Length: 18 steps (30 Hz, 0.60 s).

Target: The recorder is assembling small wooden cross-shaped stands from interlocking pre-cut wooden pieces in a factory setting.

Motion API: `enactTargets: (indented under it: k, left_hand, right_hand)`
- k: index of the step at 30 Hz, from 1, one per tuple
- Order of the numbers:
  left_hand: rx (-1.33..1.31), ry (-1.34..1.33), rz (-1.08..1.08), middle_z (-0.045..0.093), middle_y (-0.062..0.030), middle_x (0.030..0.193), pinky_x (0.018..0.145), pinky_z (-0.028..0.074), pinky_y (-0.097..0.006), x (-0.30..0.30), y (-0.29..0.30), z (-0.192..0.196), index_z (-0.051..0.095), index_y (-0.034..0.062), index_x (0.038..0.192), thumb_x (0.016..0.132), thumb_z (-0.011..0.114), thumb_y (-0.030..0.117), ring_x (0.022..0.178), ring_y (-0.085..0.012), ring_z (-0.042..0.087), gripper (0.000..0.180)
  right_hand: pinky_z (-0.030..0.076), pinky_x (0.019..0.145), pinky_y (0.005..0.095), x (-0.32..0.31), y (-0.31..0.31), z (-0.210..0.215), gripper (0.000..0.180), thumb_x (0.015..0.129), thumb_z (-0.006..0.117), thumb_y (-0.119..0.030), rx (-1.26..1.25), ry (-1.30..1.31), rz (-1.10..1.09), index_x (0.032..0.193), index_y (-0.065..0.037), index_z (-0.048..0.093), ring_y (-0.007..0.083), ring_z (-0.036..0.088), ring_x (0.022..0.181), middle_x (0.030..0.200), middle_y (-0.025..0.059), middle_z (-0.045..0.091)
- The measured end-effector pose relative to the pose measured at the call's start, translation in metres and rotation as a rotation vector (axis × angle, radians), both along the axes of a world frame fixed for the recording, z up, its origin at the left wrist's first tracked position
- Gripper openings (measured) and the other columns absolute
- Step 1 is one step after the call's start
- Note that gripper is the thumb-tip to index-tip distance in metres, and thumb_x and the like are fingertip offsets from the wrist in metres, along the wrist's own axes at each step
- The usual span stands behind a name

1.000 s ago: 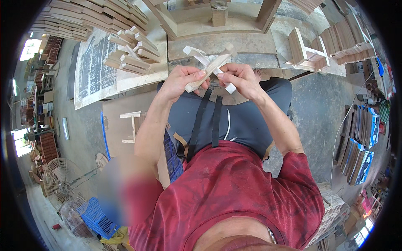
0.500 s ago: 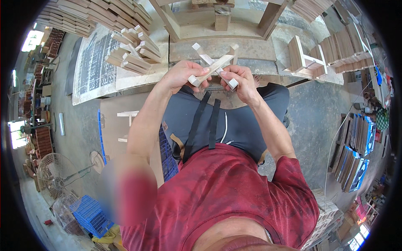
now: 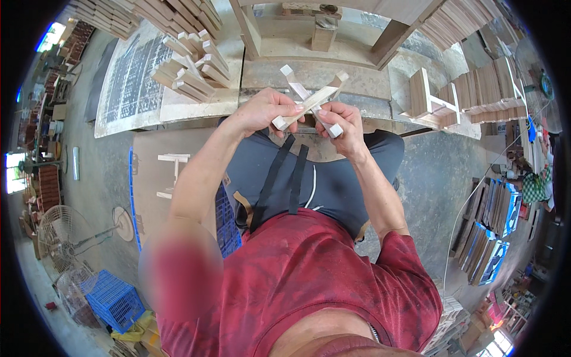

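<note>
Head view: left hand (image 3: 270, 113) pinches the upper stick (image 3: 321, 98), right hand (image 3: 344, 124) grips the lower stick (image 3: 297, 88). We see the sticks crossed in front of the bench (image 3: 259, 74), above the lap (image 3: 270, 160). Against earlier frames, they've edged right, still crossed; we'd judge it small adjusting, no release.

Grey floor (image 3: 428, 178), bright window (image 3: 16, 172) far left

Crossed wooden bars (image 3: 313, 100) — in both hands (image 3: 269, 110)
</note>
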<state>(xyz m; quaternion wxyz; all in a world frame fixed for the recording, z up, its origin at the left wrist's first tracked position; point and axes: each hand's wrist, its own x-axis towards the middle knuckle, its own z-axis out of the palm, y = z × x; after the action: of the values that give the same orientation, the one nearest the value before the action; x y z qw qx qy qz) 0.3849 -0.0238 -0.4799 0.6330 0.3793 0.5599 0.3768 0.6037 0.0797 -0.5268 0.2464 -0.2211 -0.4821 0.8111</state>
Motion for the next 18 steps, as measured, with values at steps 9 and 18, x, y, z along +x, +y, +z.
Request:
enactTargets:
  k: [9, 18]
  left_hand:
    - [-0.065, -0.096, 0.106, 0.075, -0.0116, 0.09, 0.062, 0.06, -0.029, -0.007, 0.013, 0.007, 0.067, -0.0037, 0.121, 0.105, 0.056, 0.043, 0.075, -0.0184, 0.072, 0.051]
    - [0.486, 0.789, 0.461, 0.067, -0.0189, 0.074, 0.064, 0.051, -0.041, 0.014, 0.063, 0.002, 0.069, -0.006, 0.091, 0.087, 0.078, 0.03, 0.068, -0.0302, 0.067, 0.038]
  right_hand:
    - [0.045, 0.053, 0.0246, -0.013, 0.018, 0.009, 0.022, 0.091, 0.069, -0.02, 0.018, -0.082, -0.025, 0.089, 0.002, 0.069, 0.0134, 0.06, 0.056, 0.069, 0.0087, 0.066]
    - [0.046, 0.051, 0.03, -0.05, 0.094, 0.006, 0.035, 0.099, 0.052, -0.028, -0.002, 0.038, -0.22, 0.102, 0.005, 0.065, 0.0193, 0.061, 0.056, 0.071, 0.0148, 0.065]
